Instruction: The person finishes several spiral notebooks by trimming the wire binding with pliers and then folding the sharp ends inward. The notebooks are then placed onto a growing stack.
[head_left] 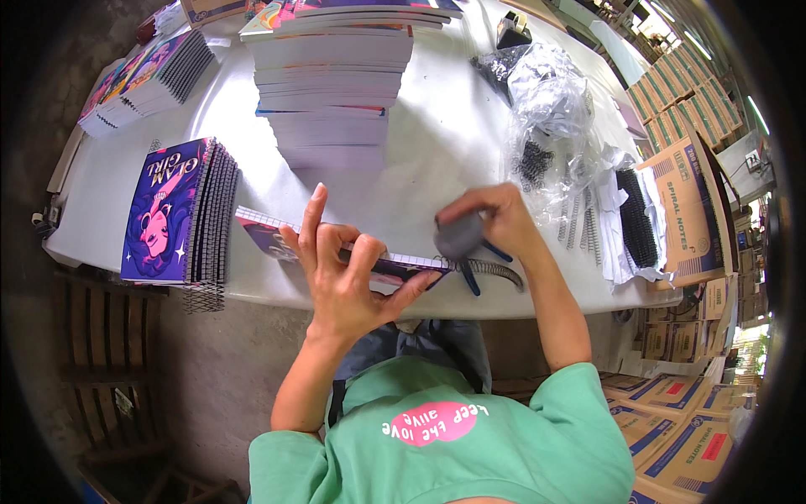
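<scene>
My left hand [340,273] grips a purple-covered notebook [270,238] near the table's front edge. The notebook stands tilted, its punched page edge facing up. A dark metal spiral coil [501,271] runs along that edge and sticks out past the notebook's right end. My right hand [505,220] is closed round a dark grey rounded object [460,238], blurred by motion, held close to the coil where it leaves the notebook. Blue-handled pliers [471,279] show just below it; whether my right hand also holds them, I cannot tell.
A tall stack of unbound pages [332,92] stands at the back. Bound notebooks lie in a near-left stack [172,210] and a far-left one [147,80]. To the right are plastic bags [550,92], loose coils [579,223] and an open carton [684,206]. More cartons [680,428] sit at lower right.
</scene>
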The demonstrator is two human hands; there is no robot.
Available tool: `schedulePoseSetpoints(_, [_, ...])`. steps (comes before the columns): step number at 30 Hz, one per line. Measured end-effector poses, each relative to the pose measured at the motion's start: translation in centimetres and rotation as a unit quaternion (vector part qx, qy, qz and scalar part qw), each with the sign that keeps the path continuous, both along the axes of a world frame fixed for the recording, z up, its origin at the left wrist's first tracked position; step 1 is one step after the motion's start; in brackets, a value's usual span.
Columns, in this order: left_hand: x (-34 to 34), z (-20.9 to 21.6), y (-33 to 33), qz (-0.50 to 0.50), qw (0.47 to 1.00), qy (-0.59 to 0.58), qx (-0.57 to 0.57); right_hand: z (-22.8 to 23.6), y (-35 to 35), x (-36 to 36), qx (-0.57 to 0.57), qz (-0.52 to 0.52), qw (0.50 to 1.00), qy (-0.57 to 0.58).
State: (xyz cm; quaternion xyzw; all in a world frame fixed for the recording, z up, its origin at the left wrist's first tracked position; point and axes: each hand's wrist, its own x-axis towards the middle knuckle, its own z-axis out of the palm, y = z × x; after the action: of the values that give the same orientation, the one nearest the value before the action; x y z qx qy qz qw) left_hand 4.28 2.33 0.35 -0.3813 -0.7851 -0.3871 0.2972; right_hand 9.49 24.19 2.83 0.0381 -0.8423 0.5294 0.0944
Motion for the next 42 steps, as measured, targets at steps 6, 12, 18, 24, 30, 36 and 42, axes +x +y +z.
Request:
schedulePoseSetpoints(6, [0.0, -0.3, -0.5, -0.007, 1.0, -0.006, 0.009, 0.4, -0.2, -1.3, 0.036, 0.053, 0.998, -0.016])
schedulePoseSetpoints(12, [-0.4, -0.4, -0.5, -0.021, 1.0, -0.013, 0.008, 0.7, -1.1, -1.9, 0.015, 0.032, 0.998, -0.05])
schedulePoseSetpoints(18, [-1.2, -1.1, -0.5, -0.068, 0.996, -0.034, 0.051, 0.7, -2.1, -2.8, 0.015, 0.026, 0.999, -0.011])
schedulePoseSetpoints(24, [-1.0, 1.4, -0.8, 0.067, 0.996, -0.057, -0.013, 0.3, -3.7, -3.5, 0.011, 0.056, 0.997, 0.056])
schedulePoseSetpoints(30, [-3.9, 1.7, -3.2, 0.067, 0.997, -0.028, -0.009, 0.8, -4.3, -4.3, -0.127, 0.12, 0.984, 0.044])
schedulePoseSetpoints(36, [-2.8, 1.3, -0.5, -0.01, 0.998, -0.049, 0.032, 0.0, -2.9, -3.9, -0.105, 0.038, 0.993, 0.032])
schedulePoseSetpoints(42, [-2.4, 1.1, 0.3, -0.033, 0.995, -0.082, 0.051, -0.4, -1.6, -3.4, -0.119, 0.078, 0.986, 0.089])
